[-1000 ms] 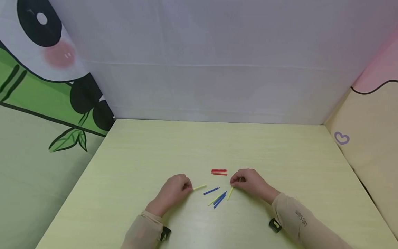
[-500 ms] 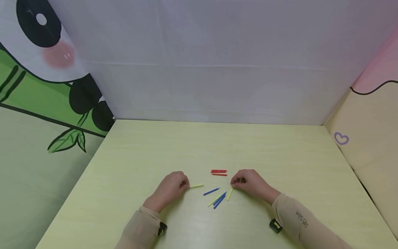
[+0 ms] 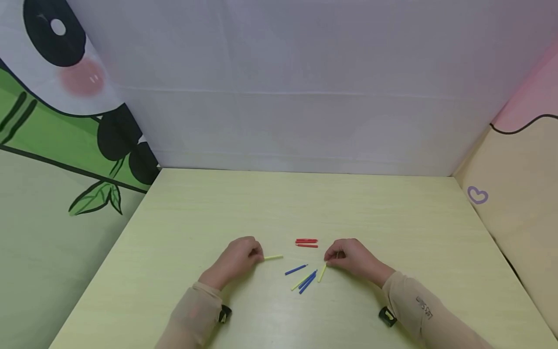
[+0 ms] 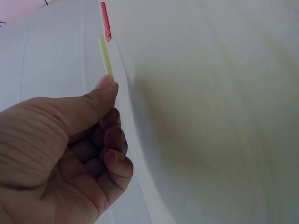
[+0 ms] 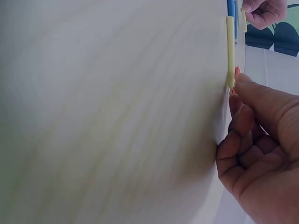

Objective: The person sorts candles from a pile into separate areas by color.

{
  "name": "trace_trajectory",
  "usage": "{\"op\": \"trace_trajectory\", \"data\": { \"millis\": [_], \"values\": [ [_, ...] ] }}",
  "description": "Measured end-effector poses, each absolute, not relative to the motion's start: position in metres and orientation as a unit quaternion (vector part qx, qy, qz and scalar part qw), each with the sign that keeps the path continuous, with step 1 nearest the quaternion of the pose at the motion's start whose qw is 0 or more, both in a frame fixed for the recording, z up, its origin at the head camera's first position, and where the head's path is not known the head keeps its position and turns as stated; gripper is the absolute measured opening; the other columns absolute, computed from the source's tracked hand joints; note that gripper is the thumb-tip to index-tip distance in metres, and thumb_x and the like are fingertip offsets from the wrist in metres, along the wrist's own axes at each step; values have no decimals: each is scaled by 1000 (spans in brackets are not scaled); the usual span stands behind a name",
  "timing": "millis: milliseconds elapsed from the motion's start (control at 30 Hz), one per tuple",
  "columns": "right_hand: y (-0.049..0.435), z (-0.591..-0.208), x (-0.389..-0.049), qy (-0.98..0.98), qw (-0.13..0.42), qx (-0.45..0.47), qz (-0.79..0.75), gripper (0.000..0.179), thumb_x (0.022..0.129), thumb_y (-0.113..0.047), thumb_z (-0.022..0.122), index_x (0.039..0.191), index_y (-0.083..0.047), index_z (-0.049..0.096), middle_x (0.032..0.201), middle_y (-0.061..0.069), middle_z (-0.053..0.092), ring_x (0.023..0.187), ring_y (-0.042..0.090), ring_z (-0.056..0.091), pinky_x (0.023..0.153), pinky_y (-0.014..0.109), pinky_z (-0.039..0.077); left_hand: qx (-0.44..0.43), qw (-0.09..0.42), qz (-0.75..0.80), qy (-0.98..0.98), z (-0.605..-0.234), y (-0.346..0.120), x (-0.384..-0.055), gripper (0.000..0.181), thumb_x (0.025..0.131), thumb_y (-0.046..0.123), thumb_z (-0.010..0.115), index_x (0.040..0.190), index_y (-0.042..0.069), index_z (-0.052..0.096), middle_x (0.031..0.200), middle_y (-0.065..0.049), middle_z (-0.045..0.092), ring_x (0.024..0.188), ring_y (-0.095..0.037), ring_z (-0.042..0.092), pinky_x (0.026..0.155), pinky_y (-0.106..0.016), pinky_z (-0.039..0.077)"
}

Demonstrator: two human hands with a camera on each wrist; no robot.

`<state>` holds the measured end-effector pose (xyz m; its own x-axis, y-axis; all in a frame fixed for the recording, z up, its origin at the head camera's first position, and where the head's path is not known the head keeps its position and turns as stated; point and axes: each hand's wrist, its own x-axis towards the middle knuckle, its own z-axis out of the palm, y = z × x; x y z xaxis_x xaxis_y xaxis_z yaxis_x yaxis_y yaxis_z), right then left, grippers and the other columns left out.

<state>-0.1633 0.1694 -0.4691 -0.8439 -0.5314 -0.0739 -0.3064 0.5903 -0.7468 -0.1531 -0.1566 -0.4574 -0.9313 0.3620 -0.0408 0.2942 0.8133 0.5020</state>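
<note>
In the head view my left hand pinches one end of a thin yellow stick. Its free end points right. The left wrist view shows this yellow stick between thumb and forefinger, the other fingers curled below. My right hand has thumb and fingertips at the upper end of a second yellow stick, which slants toward the near side. Between the hands lie a separate blue stick and a small bunch of blue sticks with a yellow stick beside it.
Several red sticks lie side by side beyond the blue ones. A pale wood-grain table carries everything. White cloth stands at its back edge, with printed panels to the left and right.
My left hand has moved left and slightly away with its yellow stick, which now lies closer to level. The right hand and the loose sticks have stayed in place.
</note>
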Motion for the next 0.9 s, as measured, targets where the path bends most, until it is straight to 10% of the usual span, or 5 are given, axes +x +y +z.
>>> {"op": "trace_trajectory", "data": {
  "millis": [900],
  "values": [
    [168,-461,-159,888,161,-236,-359,10,82,-7,77,88,-12,71,80,-9,61,72,9,51,66,24,46,170,68,247,952,-456,-168,-166,16,83,8,76,73,14,65,73,7,54,71,-11,49,71,-32,46]
  ]
}}
